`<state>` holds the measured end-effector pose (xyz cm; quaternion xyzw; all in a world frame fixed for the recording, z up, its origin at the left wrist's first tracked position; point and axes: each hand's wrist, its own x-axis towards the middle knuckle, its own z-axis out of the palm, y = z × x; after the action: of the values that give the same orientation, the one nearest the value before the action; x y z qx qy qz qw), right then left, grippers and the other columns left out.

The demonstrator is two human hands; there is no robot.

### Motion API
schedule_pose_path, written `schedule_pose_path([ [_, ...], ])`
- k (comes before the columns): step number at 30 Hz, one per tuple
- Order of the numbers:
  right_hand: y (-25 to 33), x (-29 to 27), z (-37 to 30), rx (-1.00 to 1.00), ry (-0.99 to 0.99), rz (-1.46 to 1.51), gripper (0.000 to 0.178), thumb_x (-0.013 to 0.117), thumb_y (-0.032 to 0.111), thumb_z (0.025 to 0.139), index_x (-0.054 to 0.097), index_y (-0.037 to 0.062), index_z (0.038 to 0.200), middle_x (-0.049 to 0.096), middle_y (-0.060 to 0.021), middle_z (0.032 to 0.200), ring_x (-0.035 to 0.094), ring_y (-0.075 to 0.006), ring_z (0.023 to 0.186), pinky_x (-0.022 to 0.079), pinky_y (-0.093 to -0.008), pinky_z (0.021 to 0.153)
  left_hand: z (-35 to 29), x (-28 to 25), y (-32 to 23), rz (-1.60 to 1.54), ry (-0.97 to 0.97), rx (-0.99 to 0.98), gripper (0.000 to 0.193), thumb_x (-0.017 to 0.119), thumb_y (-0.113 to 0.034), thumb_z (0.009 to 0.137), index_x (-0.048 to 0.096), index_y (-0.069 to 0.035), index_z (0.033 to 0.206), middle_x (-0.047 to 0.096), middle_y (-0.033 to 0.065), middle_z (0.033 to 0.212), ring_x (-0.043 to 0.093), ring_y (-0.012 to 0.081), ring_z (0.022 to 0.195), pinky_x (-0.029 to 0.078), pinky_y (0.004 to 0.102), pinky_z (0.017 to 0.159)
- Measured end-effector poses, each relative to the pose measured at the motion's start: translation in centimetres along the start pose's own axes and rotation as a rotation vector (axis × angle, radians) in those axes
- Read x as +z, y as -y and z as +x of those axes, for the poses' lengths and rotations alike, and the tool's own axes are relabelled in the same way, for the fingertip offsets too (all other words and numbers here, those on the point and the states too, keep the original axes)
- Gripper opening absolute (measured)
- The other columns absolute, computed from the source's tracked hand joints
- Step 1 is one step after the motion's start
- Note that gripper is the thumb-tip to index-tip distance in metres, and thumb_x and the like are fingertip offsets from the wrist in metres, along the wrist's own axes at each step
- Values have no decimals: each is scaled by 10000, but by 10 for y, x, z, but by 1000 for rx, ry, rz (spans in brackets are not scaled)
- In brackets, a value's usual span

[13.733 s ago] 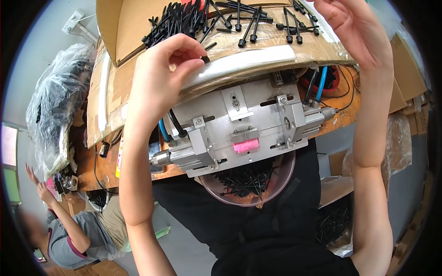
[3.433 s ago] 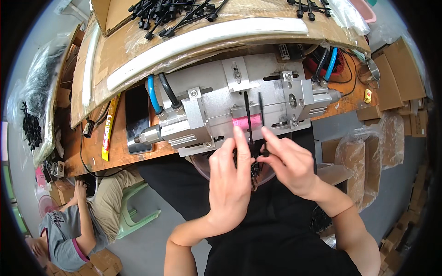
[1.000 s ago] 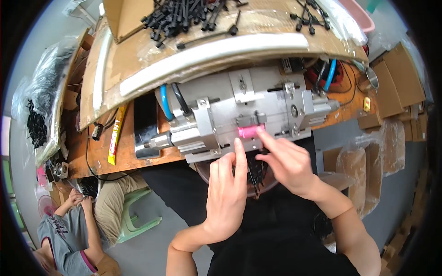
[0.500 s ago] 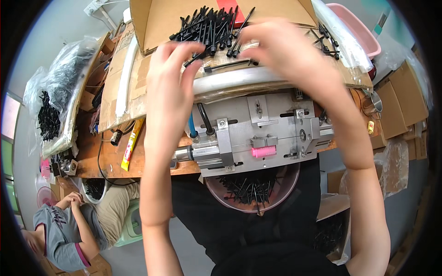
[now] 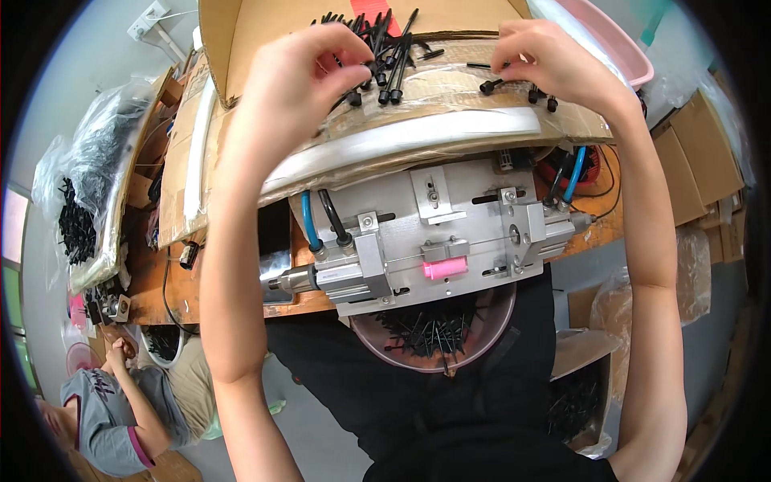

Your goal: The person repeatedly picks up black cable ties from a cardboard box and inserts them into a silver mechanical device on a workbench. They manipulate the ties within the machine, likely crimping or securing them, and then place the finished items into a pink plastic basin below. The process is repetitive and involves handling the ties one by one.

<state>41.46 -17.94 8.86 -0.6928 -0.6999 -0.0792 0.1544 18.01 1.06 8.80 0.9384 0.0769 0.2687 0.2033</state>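
My left hand [image 5: 297, 76] is raised over the cardboard at the left of a pile of black rods with thicker ends [image 5: 392, 68]. Its thumb and forefinger close on a black rod, mostly hidden by the fingers. To the right, my right hand [image 5: 554, 64] pinches another black rod [image 5: 488, 86], whose knobbed end points left. Two more knobbed ends show just beneath this hand. Below both hands stands a metal fixture [image 5: 405, 233] with a cylinder on either side and a pink block [image 5: 444, 268] at its middle.
A pink bowl [image 5: 509, 317] of black rods sits below the fixture's front edge. A white padded strip [image 5: 418, 136] edges the cardboard. Blue and black hoses [image 5: 310, 225] rise from the fixture. At the left a person [image 5: 120, 410] sits beside another bench with bagged rods.
My left hand has moved up and slightly left, to the pile. My right hand has shifted right, away from the pile, and now pinches a rod. The view has shifted slightly.
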Motion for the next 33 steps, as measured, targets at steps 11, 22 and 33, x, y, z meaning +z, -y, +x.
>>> schedule_pose_path([
  [11,67,36,70,-345,-252,98,136,674,-1,799,670,20,933,606,-107,831,621,-288,816,487,-391,714,-69,-34,-15,153,-244,-229,156,691,-14,823,683,-3,978,684,90,793,657,147,754,510,274,739],
  [22,64,-18,61,172,-148,618,247,657,119,884,678,-26,1083,716,-99,900,669,-149,804,535,-250,731,-114,-6,-16,189,-274,-202,235,677,33,791,662,-24,1018,629,107,883,631,226,785,496,321,712],
  [33,-7,-36,-15,121,-511,1736,205,617,120,952,590,-74,1014,659,-174,944,690,-197,836,610,-176,652,-198,113,-123,159,-50,-67,655,616,62,720,469,106,1356,544,105,946,526,216,797,454,322,765],
])
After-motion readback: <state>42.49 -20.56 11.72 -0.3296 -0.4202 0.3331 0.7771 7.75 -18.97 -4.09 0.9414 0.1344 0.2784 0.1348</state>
